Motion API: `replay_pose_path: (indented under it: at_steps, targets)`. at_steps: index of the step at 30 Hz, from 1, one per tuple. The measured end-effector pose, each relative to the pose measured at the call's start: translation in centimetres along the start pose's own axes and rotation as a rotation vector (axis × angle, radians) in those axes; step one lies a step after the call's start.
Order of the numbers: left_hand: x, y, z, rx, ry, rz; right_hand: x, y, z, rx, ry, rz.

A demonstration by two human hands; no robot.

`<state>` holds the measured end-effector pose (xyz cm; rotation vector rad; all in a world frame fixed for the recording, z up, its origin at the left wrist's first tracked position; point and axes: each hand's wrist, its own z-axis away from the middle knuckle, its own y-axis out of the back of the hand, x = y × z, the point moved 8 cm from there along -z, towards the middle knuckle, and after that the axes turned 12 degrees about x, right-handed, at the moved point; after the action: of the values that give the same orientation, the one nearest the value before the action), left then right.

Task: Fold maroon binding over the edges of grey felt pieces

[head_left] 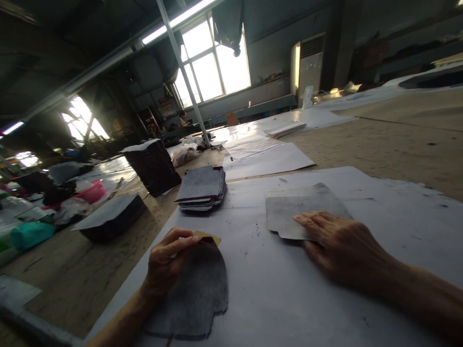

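Pinching the far edge of a dark grey piece (206, 284) between thumb and fingertips, the left hand (164, 260) works beside the left edge of a white sheet (264, 299), a yellow slip (214, 237) showing just past the grip. The right hand (338, 243) lays its fingers on a light grey piece (284, 209) toward the sheet's far edge; whether its thumb grips from beneath, I cannot tell from here. At the sheet's far left corner rests a stack of grey pieces (200, 184).
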<state>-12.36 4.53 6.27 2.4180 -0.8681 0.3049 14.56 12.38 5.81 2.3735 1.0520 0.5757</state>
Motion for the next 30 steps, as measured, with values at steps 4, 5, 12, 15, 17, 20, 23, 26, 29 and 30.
replay_pose_path:
  at_steps: [4, 5, 12, 15, 17, 20, 23, 26, 29, 30]
  targets:
    - [0.9, 0.2, 0.4, 0.014, -0.135, 0.009, -2.0, 2.4, -3.0, 0.132, -0.108, -0.231]
    - [1.1, 0.2, 0.5, 0.008, -0.165, 0.005, -2.5, 1.8, -3.9, 0.062, -0.194, -0.319]
    - [1.9, 0.2, 0.8, -0.022, -0.289, -0.063, -8.6, -6.0, -7.0, -0.493, -0.606, -0.743]
    - [2.2, 0.1, 0.8, -0.024, -0.324, -0.084, -9.3, -8.1, -7.2, -0.522, -0.641, -0.767]
    - [2.4, 0.0, 0.7, -0.023, -0.339, -0.093, -9.2, -9.2, -7.0, -0.547, -0.679, -0.752]
    - [2.7, 0.1, 0.7, -0.006, -0.349, -0.104, -8.6, -10.1, -6.4, -0.571, -0.731, -0.719]
    - [2.7, -0.1, 0.8, -0.014, -0.365, -0.119, -8.7, -10.1, -6.3, -0.565, -0.731, -0.758]
    - [2.7, -0.7, 0.8, -0.048, -0.390, -0.134, -9.2, -9.6, -6.3, -0.543, -0.694, -0.840]
    - [2.6, -1.1, 0.7, -0.070, -0.408, -0.146, -9.4, -9.5, -6.0, -0.532, -0.697, -0.864]
    - [2.6, -1.2, 0.7, -0.076, -0.413, -0.151, -9.4, -9.4, -6.0, -0.533, -0.699, -0.863]
